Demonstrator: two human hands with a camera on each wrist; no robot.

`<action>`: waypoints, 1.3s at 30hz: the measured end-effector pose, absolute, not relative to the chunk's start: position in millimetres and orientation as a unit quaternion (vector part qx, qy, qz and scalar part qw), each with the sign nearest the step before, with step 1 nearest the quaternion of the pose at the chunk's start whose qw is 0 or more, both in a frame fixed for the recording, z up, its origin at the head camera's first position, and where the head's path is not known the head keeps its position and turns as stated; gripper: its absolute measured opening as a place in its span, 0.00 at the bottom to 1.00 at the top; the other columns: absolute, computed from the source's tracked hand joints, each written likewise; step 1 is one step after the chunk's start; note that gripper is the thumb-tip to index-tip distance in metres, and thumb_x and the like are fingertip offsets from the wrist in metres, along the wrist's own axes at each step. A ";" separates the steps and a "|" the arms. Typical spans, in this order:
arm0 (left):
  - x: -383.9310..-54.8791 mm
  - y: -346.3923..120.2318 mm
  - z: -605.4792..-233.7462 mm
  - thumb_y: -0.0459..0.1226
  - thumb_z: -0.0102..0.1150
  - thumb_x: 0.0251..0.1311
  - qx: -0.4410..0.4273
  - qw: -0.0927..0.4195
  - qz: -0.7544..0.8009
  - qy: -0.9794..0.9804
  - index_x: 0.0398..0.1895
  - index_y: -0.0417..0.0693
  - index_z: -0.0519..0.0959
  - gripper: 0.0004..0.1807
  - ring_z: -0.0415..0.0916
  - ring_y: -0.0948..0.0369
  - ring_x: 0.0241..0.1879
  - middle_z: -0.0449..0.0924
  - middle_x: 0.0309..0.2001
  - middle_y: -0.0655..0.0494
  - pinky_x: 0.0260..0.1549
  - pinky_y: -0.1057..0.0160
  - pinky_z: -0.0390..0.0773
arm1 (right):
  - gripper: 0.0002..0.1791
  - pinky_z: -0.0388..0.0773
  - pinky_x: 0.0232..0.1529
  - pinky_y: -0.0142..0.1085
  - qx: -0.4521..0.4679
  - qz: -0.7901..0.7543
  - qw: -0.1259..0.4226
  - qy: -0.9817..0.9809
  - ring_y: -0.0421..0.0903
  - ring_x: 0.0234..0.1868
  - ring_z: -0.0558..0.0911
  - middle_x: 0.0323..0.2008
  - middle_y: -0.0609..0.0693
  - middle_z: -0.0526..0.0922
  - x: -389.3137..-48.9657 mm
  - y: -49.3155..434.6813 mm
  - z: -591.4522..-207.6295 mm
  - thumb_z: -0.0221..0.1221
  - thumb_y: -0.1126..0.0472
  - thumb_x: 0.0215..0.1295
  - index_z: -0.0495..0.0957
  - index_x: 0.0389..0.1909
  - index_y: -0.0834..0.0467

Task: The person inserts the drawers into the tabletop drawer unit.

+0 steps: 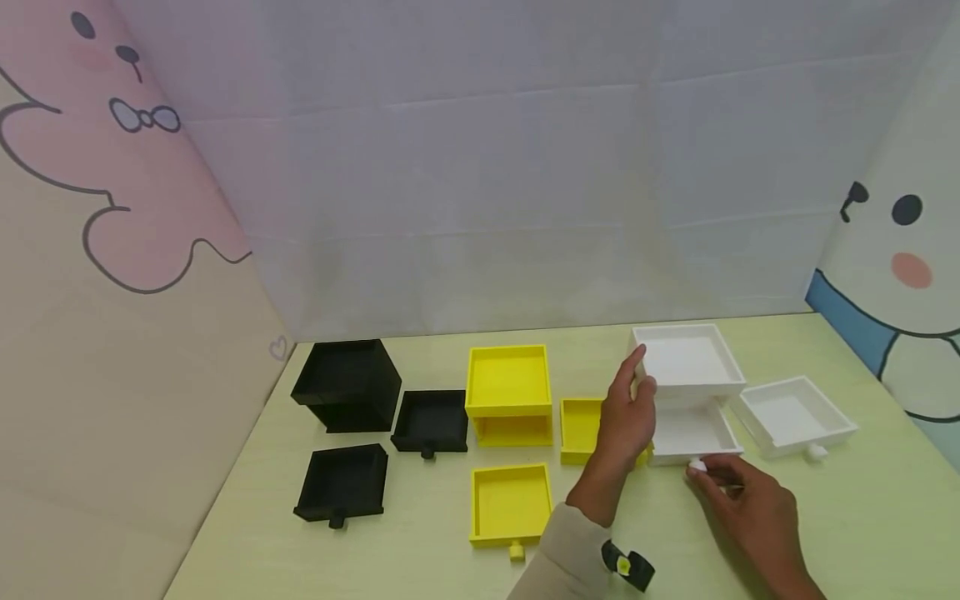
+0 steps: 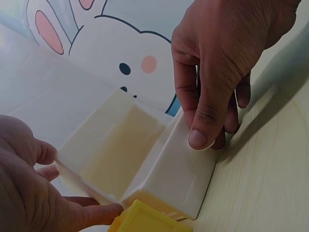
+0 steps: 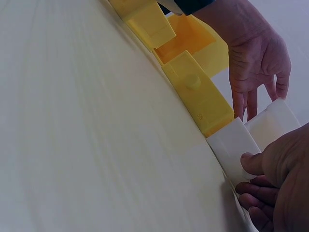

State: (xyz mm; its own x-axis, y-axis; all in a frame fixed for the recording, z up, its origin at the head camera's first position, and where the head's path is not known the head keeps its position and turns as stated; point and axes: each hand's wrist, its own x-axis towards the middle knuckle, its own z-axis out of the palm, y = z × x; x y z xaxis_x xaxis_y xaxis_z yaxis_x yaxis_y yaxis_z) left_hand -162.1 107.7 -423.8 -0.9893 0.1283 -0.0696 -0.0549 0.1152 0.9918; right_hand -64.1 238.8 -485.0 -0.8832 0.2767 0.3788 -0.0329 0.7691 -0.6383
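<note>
In the head view, a white drawer box (image 1: pixel 686 358) stands at the right of the table, with a white drawer (image 1: pixel 693 429) partly out of its lower opening. My right hand (image 1: pixel 750 500) pinches that drawer's round knob (image 1: pixel 697 465) between thumb and fingers. On the box's left side rests my left hand (image 1: pixel 628 421), its fingers fairly straight. The left wrist view shows the left hand (image 2: pixel 43 188) touching the box's edges and the right thumb covering most of the knob. A second white drawer (image 1: pixel 793 415) lies to the right of the box.
A yellow drawer box (image 1: pixel 510 379) stands mid-table, with yellow drawers (image 1: pixel 512 504) in front and to its right, one partly behind my left hand. Farther left are a black drawer box (image 1: pixel 352 383) and two black drawers (image 1: pixel 343 483). A pale curtain (image 1: pixel 465 183) hangs behind.
</note>
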 end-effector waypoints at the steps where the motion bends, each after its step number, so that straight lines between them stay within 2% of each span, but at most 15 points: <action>1: -161.9 107.7 -423.9 0.48 0.45 0.68 0.025 0.070 0.665 0.743 0.61 0.86 0.63 0.22 0.60 0.61 0.65 0.62 0.65 0.72 0.58 0.47 0.65 | 0.09 0.66 0.24 0.20 -0.067 0.332 0.233 -0.911 0.22 0.23 0.75 0.26 0.47 0.85 -64.0 239.0 -485.3 0.70 0.56 0.50 0.83 0.32 0.50; 9: -160.9 108.2 -425.0 0.47 0.45 0.68 0.027 0.070 0.666 0.742 0.61 0.86 0.63 0.22 0.60 0.61 0.65 0.62 0.65 0.72 0.58 0.47 0.65 | 0.08 0.66 0.24 0.20 -0.070 0.337 0.235 -0.909 0.20 0.24 0.74 0.26 0.47 0.85 -63.3 239.9 -487.0 0.70 0.56 0.50 0.83 0.32 0.50; 17: -160.6 108.2 -426.8 0.47 0.45 0.68 0.031 0.066 0.667 0.742 0.61 0.85 0.63 0.22 0.61 0.61 0.64 0.62 0.64 0.72 0.59 0.47 0.65 | 0.08 0.66 0.25 0.20 -0.074 0.331 0.230 -0.912 0.24 0.24 0.75 0.26 0.48 0.86 -62.9 240.2 -487.1 0.70 0.55 0.51 0.83 0.32 0.50; 27: -161.0 105.6 -426.3 0.47 0.45 0.68 0.035 0.066 0.667 0.741 0.62 0.84 0.63 0.22 0.60 0.61 0.65 0.62 0.65 0.71 0.59 0.47 0.65 | 0.09 0.67 0.25 0.19 -0.081 0.338 0.236 -0.907 0.20 0.25 0.74 0.28 0.48 0.86 -64.8 238.0 -486.8 0.69 0.55 0.51 0.82 0.33 0.50; 39: -162.1 104.7 -425.8 0.47 0.45 0.68 0.040 0.061 0.666 0.742 0.62 0.84 0.63 0.22 0.60 0.62 0.64 0.63 0.64 0.71 0.59 0.47 0.64 | 0.09 0.67 0.25 0.20 -0.096 0.349 0.242 -0.900 0.22 0.24 0.75 0.28 0.49 0.86 -67.7 235.3 -487.3 0.69 0.54 0.52 0.83 0.33 0.50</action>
